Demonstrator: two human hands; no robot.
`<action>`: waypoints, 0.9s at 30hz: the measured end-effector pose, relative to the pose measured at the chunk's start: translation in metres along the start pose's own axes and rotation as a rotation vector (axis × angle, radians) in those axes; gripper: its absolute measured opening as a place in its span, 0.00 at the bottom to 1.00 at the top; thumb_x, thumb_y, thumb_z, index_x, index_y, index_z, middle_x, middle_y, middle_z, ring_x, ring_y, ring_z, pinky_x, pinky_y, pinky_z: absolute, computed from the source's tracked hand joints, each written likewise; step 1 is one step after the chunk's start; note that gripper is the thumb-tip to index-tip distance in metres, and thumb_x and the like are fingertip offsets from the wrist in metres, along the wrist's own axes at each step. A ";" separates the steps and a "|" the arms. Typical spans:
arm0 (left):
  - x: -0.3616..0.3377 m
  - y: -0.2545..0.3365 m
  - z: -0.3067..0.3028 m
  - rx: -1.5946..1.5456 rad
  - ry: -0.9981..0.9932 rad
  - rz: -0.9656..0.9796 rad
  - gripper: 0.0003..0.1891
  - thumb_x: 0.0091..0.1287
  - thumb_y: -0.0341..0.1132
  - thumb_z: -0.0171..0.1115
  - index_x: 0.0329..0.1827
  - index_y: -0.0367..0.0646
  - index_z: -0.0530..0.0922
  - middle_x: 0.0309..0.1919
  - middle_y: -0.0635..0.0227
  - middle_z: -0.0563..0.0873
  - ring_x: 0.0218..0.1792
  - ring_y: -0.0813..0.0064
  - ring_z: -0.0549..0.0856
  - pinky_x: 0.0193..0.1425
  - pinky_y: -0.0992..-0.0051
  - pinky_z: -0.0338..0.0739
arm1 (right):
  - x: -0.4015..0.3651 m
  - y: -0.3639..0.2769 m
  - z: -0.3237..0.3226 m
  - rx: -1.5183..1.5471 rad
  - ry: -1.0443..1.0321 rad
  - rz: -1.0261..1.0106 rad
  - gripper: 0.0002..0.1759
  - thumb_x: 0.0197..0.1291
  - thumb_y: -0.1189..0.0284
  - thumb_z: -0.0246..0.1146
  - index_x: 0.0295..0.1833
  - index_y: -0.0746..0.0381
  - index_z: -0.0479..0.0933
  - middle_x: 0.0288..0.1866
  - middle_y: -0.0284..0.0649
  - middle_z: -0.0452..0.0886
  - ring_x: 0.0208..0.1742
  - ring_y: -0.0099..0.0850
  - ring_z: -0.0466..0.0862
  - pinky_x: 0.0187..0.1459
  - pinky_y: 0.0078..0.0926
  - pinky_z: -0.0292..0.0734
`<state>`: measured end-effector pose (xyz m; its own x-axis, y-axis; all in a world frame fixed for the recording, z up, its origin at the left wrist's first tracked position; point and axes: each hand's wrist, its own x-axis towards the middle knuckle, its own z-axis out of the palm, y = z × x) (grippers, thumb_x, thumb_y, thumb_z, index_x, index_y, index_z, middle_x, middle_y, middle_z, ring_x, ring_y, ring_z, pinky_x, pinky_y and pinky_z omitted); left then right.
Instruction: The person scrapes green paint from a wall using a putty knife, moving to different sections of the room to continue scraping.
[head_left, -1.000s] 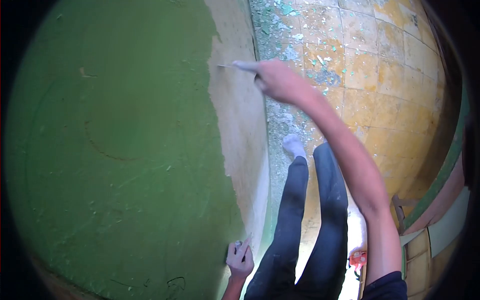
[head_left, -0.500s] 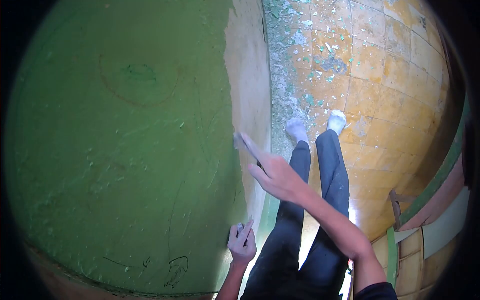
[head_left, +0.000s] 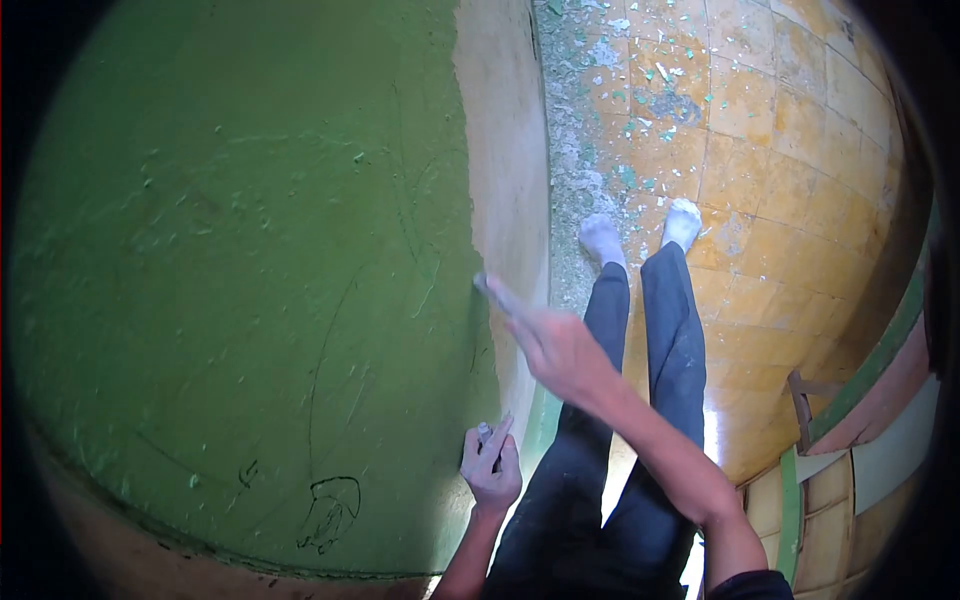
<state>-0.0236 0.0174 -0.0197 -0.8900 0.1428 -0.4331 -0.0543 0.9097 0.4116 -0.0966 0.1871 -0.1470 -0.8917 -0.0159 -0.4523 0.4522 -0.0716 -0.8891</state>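
Note:
My right hand (head_left: 565, 350) is closed around a narrow scraper (head_left: 503, 298), slightly blurred. Its tip meets the ragged edge where green paint (head_left: 250, 300) gives way to a bare pale strip (head_left: 505, 200) on the wall. Lower down, near the same edge, is my left hand (head_left: 490, 470), dusty, with its fingers bent and one pointing up along the wall. A small greyish thing (head_left: 484, 432) shows between those fingers; I cannot make out what it is.
Paint flakes and dust (head_left: 570, 140) lie along the wall's foot and over the yellow tiled floor (head_left: 760, 200). My legs (head_left: 670, 330) and pale, dusty feet (head_left: 682, 222) are close to the wall. A brown post-like piece (head_left: 800, 405) and green-edged panels (head_left: 790, 510) stand at right.
The view has shifted a little. My right hand and the scraper have moved slightly down along the paint edge. My left hand keeps nearly the same pose.

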 end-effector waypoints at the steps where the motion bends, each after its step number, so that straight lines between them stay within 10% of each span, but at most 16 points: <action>1: -0.001 -0.002 0.001 0.009 -0.007 0.024 0.18 0.61 0.17 0.60 0.53 0.35 0.86 0.32 0.62 0.76 0.30 0.70 0.75 0.34 0.72 0.70 | -0.011 0.001 0.002 0.003 -0.055 0.059 0.32 0.73 0.68 0.55 0.81 0.51 0.61 0.26 0.56 0.76 0.29 0.55 0.79 0.39 0.53 0.72; 27: -0.020 -0.047 0.008 0.018 -0.017 0.115 0.18 0.60 0.16 0.62 0.53 0.33 0.87 0.29 0.56 0.77 0.28 0.65 0.75 0.30 0.68 0.71 | 0.011 0.021 0.028 0.016 0.134 0.021 0.32 0.72 0.72 0.54 0.80 0.52 0.63 0.26 0.60 0.77 0.33 0.58 0.82 0.40 0.51 0.74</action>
<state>0.0009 -0.0249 -0.0366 -0.8820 0.2531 -0.3975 0.0558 0.8937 0.4452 -0.0975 0.1572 -0.1692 -0.8714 0.1159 -0.4768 0.4690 -0.0890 -0.8787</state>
